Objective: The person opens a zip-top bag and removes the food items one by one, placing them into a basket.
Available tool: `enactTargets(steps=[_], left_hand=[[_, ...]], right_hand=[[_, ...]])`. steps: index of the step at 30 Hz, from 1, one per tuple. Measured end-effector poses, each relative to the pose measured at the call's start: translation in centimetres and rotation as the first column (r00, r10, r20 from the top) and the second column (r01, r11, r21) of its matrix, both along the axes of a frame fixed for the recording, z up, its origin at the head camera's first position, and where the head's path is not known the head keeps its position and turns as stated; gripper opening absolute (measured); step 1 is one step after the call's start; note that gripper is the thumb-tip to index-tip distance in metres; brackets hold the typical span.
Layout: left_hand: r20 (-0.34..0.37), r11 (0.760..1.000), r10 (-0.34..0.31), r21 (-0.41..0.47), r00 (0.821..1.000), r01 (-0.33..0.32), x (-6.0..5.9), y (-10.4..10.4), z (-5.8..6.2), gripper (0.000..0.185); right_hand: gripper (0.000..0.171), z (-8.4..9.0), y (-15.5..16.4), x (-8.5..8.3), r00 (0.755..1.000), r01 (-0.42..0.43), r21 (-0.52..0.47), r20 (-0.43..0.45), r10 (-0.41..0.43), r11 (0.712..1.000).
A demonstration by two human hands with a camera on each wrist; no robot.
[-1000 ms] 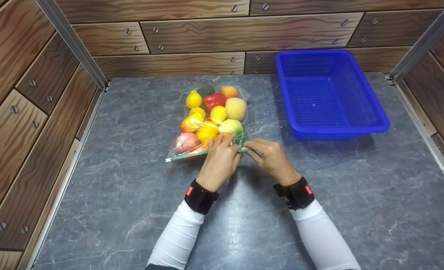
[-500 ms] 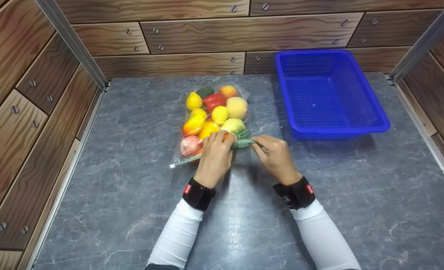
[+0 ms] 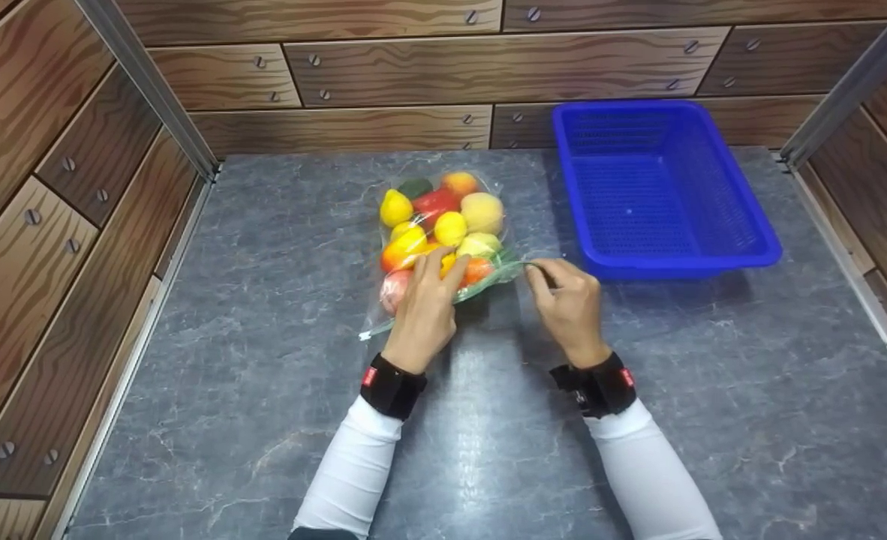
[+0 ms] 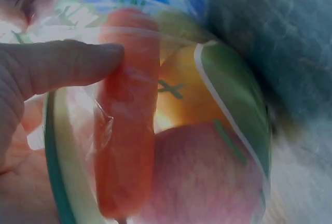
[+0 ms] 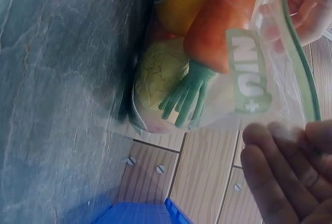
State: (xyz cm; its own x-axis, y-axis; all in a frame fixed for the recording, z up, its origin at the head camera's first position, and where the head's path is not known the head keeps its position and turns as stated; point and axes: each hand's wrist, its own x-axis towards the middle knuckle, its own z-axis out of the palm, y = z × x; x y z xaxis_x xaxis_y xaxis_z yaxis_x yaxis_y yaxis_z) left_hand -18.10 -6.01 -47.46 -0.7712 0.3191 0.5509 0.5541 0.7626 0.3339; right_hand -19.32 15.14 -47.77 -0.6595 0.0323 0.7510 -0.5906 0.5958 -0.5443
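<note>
A clear zip bag (image 3: 443, 217) full of toy fruit and vegetables lies on the grey table's middle. My left hand (image 3: 443, 264) grips its near edge; in the left wrist view the thumb (image 4: 67, 67) presses the bag (image 4: 236, 105) against an orange carrot (image 4: 127, 130) beside a pink apple (image 4: 202, 177). My right hand (image 3: 537, 274) pinches the green zip strip (image 3: 515, 264) at the bag's right corner. The right wrist view shows the carrot (image 5: 223, 22), its green top (image 5: 187, 94), the zip strip (image 5: 295, 53) and my fingers (image 5: 280, 167).
An empty blue plastic basket (image 3: 744, 202) stands at the back right of the marble-patterned table (image 3: 263, 360). Wood-patterned walls close in the left, back and right sides. The basket's corner (image 5: 140, 213) also shows in the right wrist view.
Both hands have moved away from me and apart, the right one going right with the zip strip. The bag's near edge has lifted and shifted slightly right.
</note>
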Motion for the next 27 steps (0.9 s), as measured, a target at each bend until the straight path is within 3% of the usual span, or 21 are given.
enactTargets(steps=[9, 18, 22, 25, 27], left_hand=[[-0.031, 0.999, 0.040, 0.019, 0.999, -0.040, 0.4, -1.2, 1.6, 0.033], [0.013, 0.998, 0.044, -0.052, 0.999, -0.043, 1.3, -2.3, 3.0, 0.030], [-0.019, 0.989, 0.130, -0.073, 0.991, -0.131, 1.3, -2.9, 3.2, 0.028], [-0.039, 0.979, 0.204, -0.024, 0.978, -0.205, 0.9, -3.1, 2.9, 0.024], [-0.041, 0.976, 0.219, 0.027, 0.975, -0.218, 0.6, -3.1, 2.6, 0.021]], right_hand=[[0.005, 0.5, 0.6, -0.1, 0.992, 0.125, -0.093, 0.041, -0.122, 0.988], [0.007, 1.1, 1.3, -0.2, 0.981, 0.186, -0.149, 0.081, -0.176, 0.971], [0.008, 1.4, 2.1, -0.1, 0.970, 0.239, -0.169, 0.097, -0.225, 0.956], [0.008, 1.7, 2.8, -0.1, 0.957, 0.286, -0.177, 0.093, -0.274, 0.942], [0.008, 1.8, 3.2, -0.2, 0.951, 0.306, -0.176, 0.092, -0.294, 0.936]])
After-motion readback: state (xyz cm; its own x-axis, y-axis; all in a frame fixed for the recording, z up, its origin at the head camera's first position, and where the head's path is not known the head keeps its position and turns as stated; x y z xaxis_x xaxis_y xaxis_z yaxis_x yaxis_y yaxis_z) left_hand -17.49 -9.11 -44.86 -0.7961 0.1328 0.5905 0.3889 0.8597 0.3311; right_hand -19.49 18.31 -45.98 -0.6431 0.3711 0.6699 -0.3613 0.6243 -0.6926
